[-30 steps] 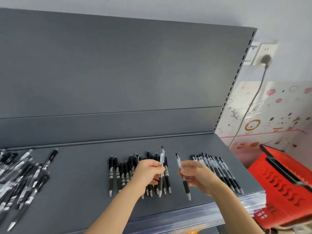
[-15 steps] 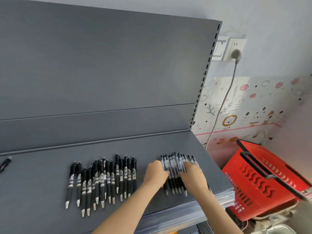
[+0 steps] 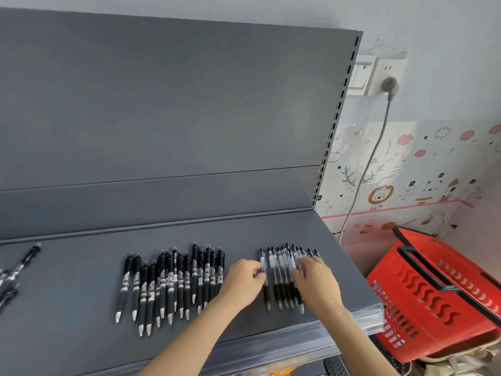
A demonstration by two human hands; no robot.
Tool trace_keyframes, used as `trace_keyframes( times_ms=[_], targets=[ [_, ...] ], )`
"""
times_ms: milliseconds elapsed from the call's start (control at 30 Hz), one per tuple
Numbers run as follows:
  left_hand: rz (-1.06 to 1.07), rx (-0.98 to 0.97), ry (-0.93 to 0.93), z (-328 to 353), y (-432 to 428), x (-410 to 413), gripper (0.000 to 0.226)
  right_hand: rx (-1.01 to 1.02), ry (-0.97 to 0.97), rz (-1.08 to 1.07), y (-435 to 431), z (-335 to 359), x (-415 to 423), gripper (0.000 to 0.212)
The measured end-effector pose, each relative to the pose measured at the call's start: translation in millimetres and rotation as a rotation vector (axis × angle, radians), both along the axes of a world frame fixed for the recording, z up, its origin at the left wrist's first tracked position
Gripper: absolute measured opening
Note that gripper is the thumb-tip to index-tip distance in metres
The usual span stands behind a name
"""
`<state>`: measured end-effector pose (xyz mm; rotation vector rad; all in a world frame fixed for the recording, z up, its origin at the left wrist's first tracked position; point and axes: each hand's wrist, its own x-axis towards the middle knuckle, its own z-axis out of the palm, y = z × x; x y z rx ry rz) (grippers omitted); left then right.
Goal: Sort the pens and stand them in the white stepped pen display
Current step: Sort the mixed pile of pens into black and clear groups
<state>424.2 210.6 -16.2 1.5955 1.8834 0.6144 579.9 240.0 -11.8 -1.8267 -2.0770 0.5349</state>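
Observation:
A row of clear-barrelled pens with black grips [image 3: 280, 270] lies on the grey shelf [image 3: 81, 280] near its right end. My left hand [image 3: 242, 282] is at the row's left side, with its fingertips touching the leftmost pen. My right hand [image 3: 318, 284] rests on the right part of the row, fingers spread over the barrels and hiding several of them. Further left lies a bigger group of black pens with white tips [image 3: 173, 280], untouched. The white stepped pen display is not in view.
More black pens [image 3: 16, 270] lie at the shelf's far left edge. A red shopping basket [image 3: 439, 297] stands on the floor right of the shelf. A grey cable [image 3: 363, 183] hangs from a wall socket. The shelf's front edge carries a clear price strip [image 3: 271, 346].
One second ago each hand held a pen above the shelf. Both hands then came down onto the clear-barrelled row at the right and stay there; the view swung right.

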Motion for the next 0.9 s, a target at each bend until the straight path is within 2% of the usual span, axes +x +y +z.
trace_keyframes(
  times_ms=[67, 167, 433, 600, 700, 900],
  targets=[
    [0.008, 0.104, 0.048, 5, -13, -13, 0.029, 0.024, -0.039, 0.089, -5, 4, -12, 0.030],
    [0.062, 0.201, 0.138, 9, -34, -45, 0.036, 0.062, -0.087, 0.254, -18, 3, -41, 0.043],
    [0.308, 0.168, 0.230, 16, -95, -142, 0.037, 0.081, -0.134, 0.439, -42, 1, -126, 0.042],
    [0.406, 0.150, 0.234, 9, -133, -203, 0.034, 0.085, -0.280, 0.215, -39, 4, -149, 0.026],
    [0.397, 0.137, 0.217, 6, -140, -227, 0.033, -0.006, -0.241, 0.106, -40, -4, -151, 0.025],
    [0.262, 0.157, 0.232, 12, -121, -236, 0.035, 0.018, -0.246, 0.085, -62, -13, -170, 0.022]
  ],
)
